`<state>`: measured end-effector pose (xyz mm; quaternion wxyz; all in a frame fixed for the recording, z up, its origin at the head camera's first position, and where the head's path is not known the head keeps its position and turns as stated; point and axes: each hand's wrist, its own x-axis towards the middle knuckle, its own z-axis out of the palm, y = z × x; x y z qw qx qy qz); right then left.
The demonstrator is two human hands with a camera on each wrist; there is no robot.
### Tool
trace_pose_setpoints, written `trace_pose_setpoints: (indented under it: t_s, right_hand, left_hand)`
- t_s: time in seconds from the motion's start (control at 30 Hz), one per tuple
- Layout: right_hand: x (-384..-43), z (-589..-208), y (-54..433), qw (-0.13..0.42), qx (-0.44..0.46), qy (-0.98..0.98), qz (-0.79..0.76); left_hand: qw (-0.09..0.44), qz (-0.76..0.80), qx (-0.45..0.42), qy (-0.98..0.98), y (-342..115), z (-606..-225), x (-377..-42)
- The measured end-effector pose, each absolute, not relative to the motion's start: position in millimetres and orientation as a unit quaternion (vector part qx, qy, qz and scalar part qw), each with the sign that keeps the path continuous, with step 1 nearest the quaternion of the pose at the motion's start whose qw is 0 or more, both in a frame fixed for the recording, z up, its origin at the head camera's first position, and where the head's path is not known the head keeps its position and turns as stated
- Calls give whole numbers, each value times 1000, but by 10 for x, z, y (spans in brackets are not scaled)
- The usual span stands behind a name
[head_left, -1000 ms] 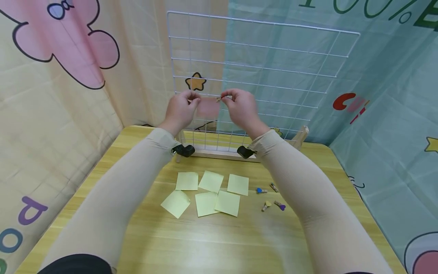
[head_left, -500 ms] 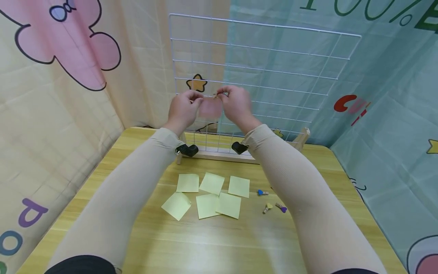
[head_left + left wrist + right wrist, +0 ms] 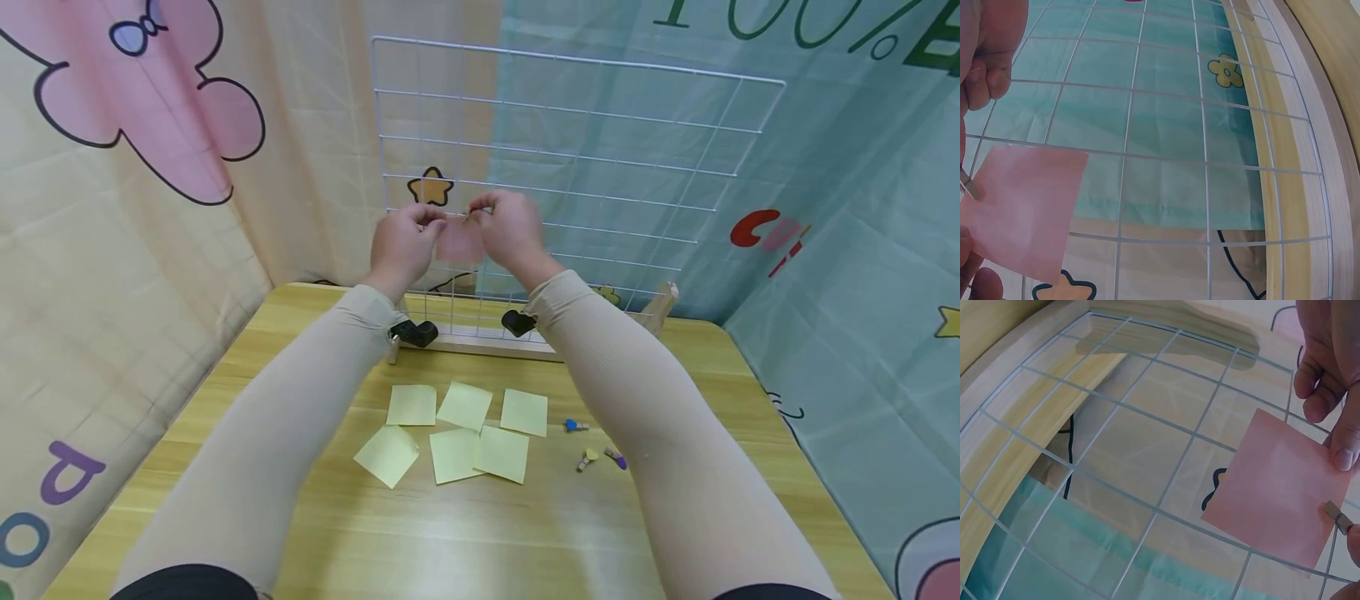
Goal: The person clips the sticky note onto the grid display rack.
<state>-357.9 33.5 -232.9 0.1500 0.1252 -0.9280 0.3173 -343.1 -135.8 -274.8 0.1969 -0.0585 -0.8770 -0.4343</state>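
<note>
A pink sticky note [image 3: 460,242] lies against the white wire grid [image 3: 600,158]. My left hand [image 3: 403,243] pinches the note's upper left corner between thumb and finger. With my right hand [image 3: 513,233] I grip a small wooden clothespin [image 3: 1337,516], whose tip sits over the note's top edge, as the right wrist view shows. The pink note [image 3: 1025,209] hangs flat in front of the wires in the left wrist view. Whether the clothespin also bites a wire is hard to make out.
Several yellow sticky notes [image 3: 411,405] lie on the wooden table [image 3: 450,542]. To their right are a blue clothespin [image 3: 576,425], a yellow one [image 3: 587,459] and a purple one [image 3: 616,457]. A wooden base [image 3: 487,343] carries the grid.
My right hand has moved left with the clothespin, from the note's upper right corner to the middle of its top edge. The left hand keeps its pinch.
</note>
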Motion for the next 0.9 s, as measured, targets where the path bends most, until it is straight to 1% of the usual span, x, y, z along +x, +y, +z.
trace_pose_setpoints:
  t_s: [0.33,0.6,0.77,0.9]
  right_hand:
    - [-3587,-2312,300,133,124,-935,305]
    - [-3604,-2280,275,117,146,-940,286]
    - [-3601,-2338,292,94,164,-946,264]
    - [-3584,-2403,309,82,168,-942,277]
  left_hand:
    - [206,-428,-54,-879,-1343,-2765,-3444]
    - [212,-427,-50,-877,-1362,-2781,-3442]
    - [211,-428,-49,-878,-1371,-2794,-3440]
    - [215,-429,-55,-875,-1369,-2806,-3448]
